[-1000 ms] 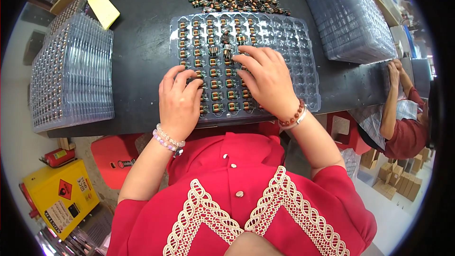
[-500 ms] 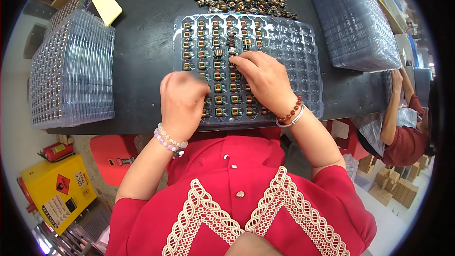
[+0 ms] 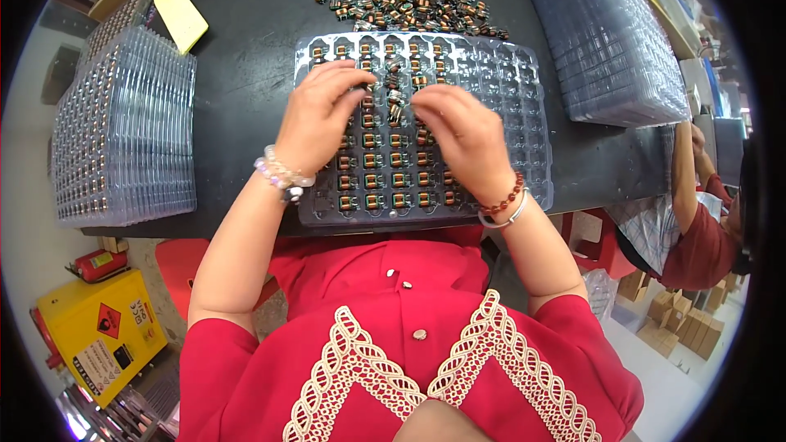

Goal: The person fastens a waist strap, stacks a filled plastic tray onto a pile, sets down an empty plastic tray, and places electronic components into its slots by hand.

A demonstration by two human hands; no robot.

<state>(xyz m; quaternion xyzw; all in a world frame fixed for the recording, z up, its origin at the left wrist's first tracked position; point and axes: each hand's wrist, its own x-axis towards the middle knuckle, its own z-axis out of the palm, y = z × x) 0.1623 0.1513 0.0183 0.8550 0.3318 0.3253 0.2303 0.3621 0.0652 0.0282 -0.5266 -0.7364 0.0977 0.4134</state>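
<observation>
A clear plastic tray (image 3: 506, 160) with rows of pockets lies on the dark table in front of me. Small copper-wound coils (image 3: 399, 179) fill many pockets in its left and middle columns. A few more lie loose across the tray's upper middle, some on their sides. My left hand (image 3: 318, 119) is over the tray's left columns, thumb and forefinger closed around a small coil at their tips. To the right of the loose coils, my right hand (image 3: 468, 141) has its fingers curled together. Whatever its fingertips hold, if anything, is hidden.
A heap of loose coils (image 3: 417, 0) lies beyond the tray. Filled trays (image 3: 123, 131) are stacked at the left, beside a yellow card (image 3: 180, 16). Another tall stack of clear trays (image 3: 602, 41) stands at the right. A co-worker's arm (image 3: 684, 180) shows at far right.
My left hand has moved away from me, up the tray, from its lower columns to the loose coils. My right hand has shifted slightly right and nearer me, its fingers more curled.
</observation>
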